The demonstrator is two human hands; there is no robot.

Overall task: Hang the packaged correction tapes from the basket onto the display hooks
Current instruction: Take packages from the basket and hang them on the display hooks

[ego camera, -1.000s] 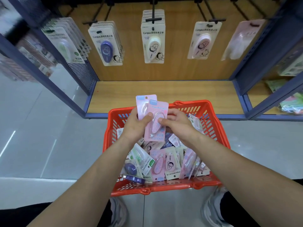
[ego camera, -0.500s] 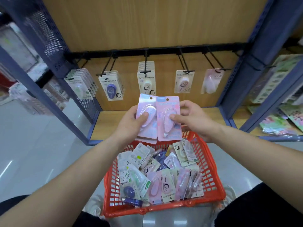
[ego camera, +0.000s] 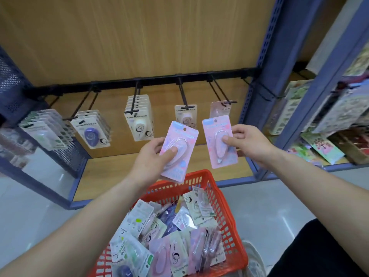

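- Red plastic basket (ego camera: 226, 208) sits low in front of us, heaped with loose packs (ego camera: 179, 254) of correction tape lying at all angles.
- Just above the basket's far rim, our left hand (ego camera: 151, 156) grips the first pink pack (ego camera: 179, 148). The thumb presses on the clear blister, the fingers sit behind the card, and the pack leans to the right.
- Above the basket's far right corner, our right hand (ego camera: 247, 144) pinches the second pink pack (ego camera: 219, 140), thumb on the front and fingers curled behind. It stands nearly upright, near the first pink pack but apart from it.
- Beyond the basket and higher up, a black rail (ego camera: 155, 79) crosses the wooden back panel (ego camera: 129, 37) and carries the hooks (ego camera: 221, 90).
- Hanging beyond the basket, from far left towards the right, we see green packs (ego camera: 43, 134), purple packs (ego camera: 90, 130), a white stack (ego camera: 138, 122), and a pale pack (ego camera: 186, 116).
- One hung pink pack (ego camera: 216, 109) is on the last loaded hook, straight beyond the second pink pack and partly hidden by it.
- Neither held pack touches a hook.
- Right of the basket stands a blue post (ego camera: 257, 96), with a shelf of colourful cards (ego camera: 323, 144) further right.
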